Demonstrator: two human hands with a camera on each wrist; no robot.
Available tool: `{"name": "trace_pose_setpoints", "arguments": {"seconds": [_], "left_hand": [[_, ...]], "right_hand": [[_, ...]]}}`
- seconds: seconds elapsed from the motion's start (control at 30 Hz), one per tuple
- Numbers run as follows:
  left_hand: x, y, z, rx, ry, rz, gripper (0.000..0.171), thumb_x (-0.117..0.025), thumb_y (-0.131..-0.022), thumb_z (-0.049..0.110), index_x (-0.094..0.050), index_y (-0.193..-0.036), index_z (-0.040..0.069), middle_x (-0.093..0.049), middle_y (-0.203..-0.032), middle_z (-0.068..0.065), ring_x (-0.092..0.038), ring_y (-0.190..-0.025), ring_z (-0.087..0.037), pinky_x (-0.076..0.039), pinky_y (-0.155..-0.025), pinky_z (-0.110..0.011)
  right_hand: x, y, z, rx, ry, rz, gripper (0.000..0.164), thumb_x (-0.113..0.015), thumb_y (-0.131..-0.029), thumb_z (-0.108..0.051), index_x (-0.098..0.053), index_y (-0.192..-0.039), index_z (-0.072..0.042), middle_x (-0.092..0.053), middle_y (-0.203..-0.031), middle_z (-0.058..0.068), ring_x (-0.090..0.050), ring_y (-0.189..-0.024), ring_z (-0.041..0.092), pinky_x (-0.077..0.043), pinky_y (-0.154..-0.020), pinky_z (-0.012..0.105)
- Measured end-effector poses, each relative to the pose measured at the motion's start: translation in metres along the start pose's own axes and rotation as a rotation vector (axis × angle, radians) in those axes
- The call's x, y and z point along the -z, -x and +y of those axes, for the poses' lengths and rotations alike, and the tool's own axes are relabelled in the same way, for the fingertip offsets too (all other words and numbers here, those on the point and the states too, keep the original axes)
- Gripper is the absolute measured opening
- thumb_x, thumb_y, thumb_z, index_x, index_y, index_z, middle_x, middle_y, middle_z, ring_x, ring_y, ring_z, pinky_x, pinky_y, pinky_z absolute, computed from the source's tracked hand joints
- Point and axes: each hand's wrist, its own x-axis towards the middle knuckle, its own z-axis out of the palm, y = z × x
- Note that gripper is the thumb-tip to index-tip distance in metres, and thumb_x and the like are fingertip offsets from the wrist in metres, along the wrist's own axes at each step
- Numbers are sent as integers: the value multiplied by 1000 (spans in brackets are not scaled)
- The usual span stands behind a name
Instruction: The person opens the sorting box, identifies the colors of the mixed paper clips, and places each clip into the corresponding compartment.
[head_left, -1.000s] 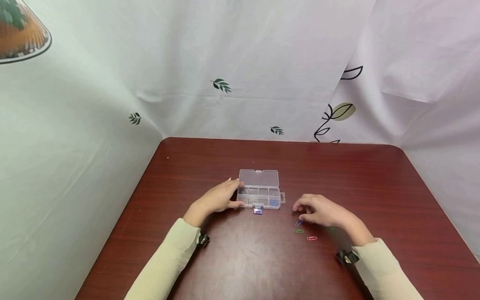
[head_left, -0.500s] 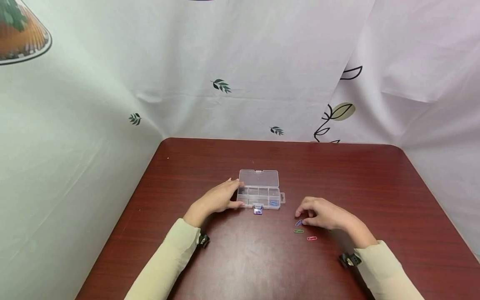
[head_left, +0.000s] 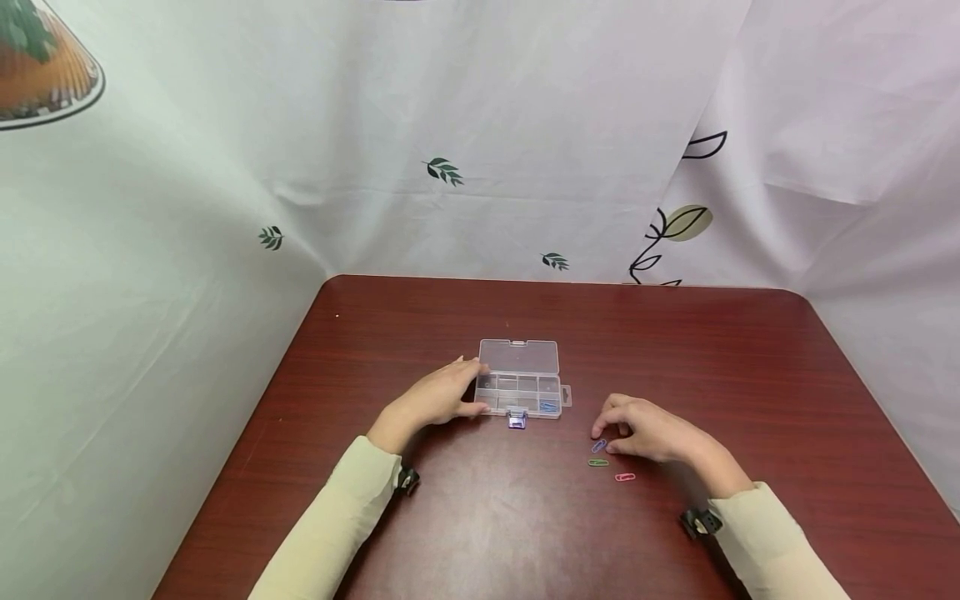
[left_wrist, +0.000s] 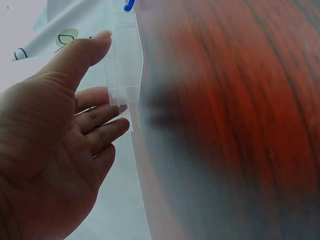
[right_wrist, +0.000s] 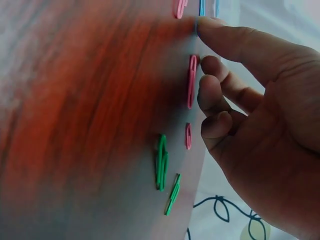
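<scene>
A clear plastic compartment box [head_left: 517, 384] stands with its lid raised at the back, and several blue paper clips [head_left: 549, 407] lie in its front right compartment. My left hand [head_left: 431, 396] holds the box's left end, thumb at the front and fingers toward the back; the left wrist view shows the thumb against the clear wall [left_wrist: 125, 65]. My right hand [head_left: 648, 429] is low over the table, thumb and index fingertips apart on either side of a loose blue paper clip [head_left: 598, 447]. Its other fingers are bent, with a pink paper clip [right_wrist: 192, 82] close by.
On the table [head_left: 487, 525] a green paper clip [head_left: 597, 462] and a pink paper clip [head_left: 625, 477] lie in front of my right hand. More green clips [right_wrist: 161, 162] show in the right wrist view. A white patterned curtain [head_left: 495, 225] rises behind the table.
My right hand has shifted slightly right and toward me, its thumb now beside the blue paper clip. Over the last half second it is almost still. My left hand and the box have not moved.
</scene>
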Motion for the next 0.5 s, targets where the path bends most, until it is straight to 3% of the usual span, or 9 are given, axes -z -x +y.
{"name": "trace_pose_setpoints", "arguments": {"seconds": [0.23,0.5], "left_hand": [[0,1,1,-7,-20,-3,59,-73,-94,38,-53,-137,4,-59,-136,-10,-43,-143,-36,-28,-126,-43],[0,0,0,-16,-15,4,58,-74,-94,37,-53,-137,3,-59,-136,-10,-43,-143,-36,-27,-126,-42]], "right_hand": [[-3,-2,2,24,34,20,17,-82,-81,-4,-73,-87,-18,-56,-90,-6,-52,-76,7,-47,-65,20],[-2,-4,0,-7,47,-3,20,-78,-84,-4,-66,-79,-19,-52,-85,-8,-48,-76,4,-45,-64,19]]}}
